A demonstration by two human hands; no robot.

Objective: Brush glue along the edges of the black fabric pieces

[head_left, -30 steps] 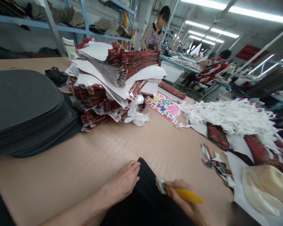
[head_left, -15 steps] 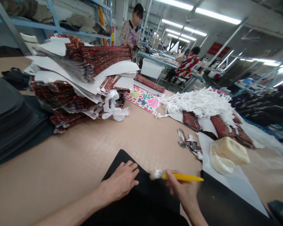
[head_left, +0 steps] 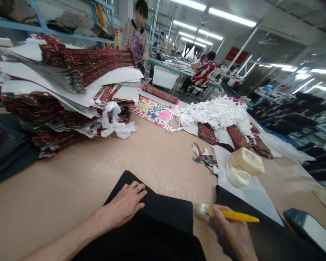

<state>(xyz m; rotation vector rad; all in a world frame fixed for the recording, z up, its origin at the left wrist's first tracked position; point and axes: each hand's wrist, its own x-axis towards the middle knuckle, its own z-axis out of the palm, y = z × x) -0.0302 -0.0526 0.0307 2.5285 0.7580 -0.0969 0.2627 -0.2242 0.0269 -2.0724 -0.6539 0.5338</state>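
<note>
A black sheet of material [head_left: 168,212] lies on the table in front of me, with a notched far edge. My left hand [head_left: 126,204], a ring on one finger, rests palm down on its far left part with the fingers stretched over it. In my right hand [head_left: 233,230] is a paintbrush with a yellow handle [head_left: 241,216]. Its whitish, caked bristles [head_left: 201,211] point left, beside the sheet's right edge. Another black piece [head_left: 247,206] lies beyond the right hand, partly hidden by it.
Tall stacks of red patterned pieces [head_left: 97,67] stand at the far left. A cream plastic container [head_left: 246,161] sits on white paper [head_left: 263,194] at the right, near fabric scraps [head_left: 203,157] and piled white strips [head_left: 217,114]. A dark object [head_left: 309,224] lies far right. Two people work beyond.
The brush in my right hand has moved right, from over the black sheet to just past its right edge. My left hand still lies on the sheet. The view has turned rightward.
</note>
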